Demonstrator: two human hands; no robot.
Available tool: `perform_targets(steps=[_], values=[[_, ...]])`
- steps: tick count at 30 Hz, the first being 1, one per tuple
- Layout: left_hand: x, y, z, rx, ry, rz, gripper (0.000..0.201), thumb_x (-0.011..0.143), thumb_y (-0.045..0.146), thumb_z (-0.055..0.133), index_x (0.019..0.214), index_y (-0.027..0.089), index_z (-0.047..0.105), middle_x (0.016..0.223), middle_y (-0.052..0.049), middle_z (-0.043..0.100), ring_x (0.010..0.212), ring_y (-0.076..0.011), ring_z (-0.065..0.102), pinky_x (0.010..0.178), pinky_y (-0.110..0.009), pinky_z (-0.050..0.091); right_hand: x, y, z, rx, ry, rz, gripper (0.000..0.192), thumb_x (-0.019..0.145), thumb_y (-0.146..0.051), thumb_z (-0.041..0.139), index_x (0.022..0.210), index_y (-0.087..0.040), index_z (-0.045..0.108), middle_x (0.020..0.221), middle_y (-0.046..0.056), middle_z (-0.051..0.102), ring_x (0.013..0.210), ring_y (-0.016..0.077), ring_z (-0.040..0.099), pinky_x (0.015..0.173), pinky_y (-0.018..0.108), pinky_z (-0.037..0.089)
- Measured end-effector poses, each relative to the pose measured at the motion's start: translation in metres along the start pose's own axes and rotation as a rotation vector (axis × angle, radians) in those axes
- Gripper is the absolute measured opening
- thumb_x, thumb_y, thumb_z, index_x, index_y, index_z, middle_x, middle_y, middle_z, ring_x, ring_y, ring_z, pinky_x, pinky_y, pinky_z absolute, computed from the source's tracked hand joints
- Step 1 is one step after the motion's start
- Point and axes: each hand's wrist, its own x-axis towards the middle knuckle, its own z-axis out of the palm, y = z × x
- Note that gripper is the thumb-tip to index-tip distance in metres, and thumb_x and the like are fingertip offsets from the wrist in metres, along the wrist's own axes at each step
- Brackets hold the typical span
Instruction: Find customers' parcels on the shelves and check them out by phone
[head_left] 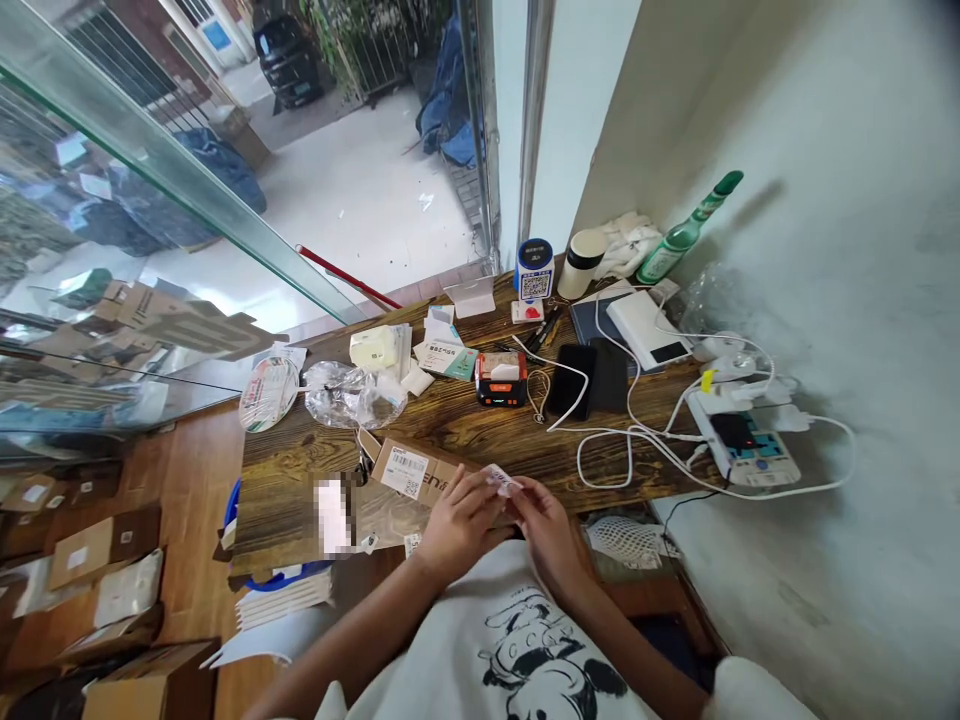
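Observation:
My left hand (457,525) and my right hand (547,530) meet at the near edge of the wooden table (465,420), both pinching a small white label (501,479) between the fingertips. Just left of the hands lies a brown cardboard box (409,470) with a white barcode sticker on top. Further back on the table stands a small orange and black label printer (501,378).
Black phones (589,380), white cables (637,430), a power strip (742,440), a green bottle (686,232), a crumpled plastic bag (352,393) and small packets crowd the table. Cardboard boxes (105,545) cover the floor at left. A wall stands right, glass at left.

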Motion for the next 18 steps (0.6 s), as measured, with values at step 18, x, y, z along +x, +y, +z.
perform_targets(steps=[18], values=[[-0.010, -0.029, 0.017, 0.136, -0.221, -0.203, 0.047, 0.083, 0.024, 0.051, 0.130, 0.022, 0.045, 0.131, -0.012, 0.052, 0.128, -0.0294, 0.038, 0.112, -0.063, 0.011, 0.025, 0.085, 0.014, -0.095, 0.048, -0.124, 0.043, 0.068, -0.064, 0.060, 0.067, -0.023, 0.048, 0.063, -0.003, 0.051, 0.060, 0.0152, 0.049, 0.057, 0.029, 0.046]])
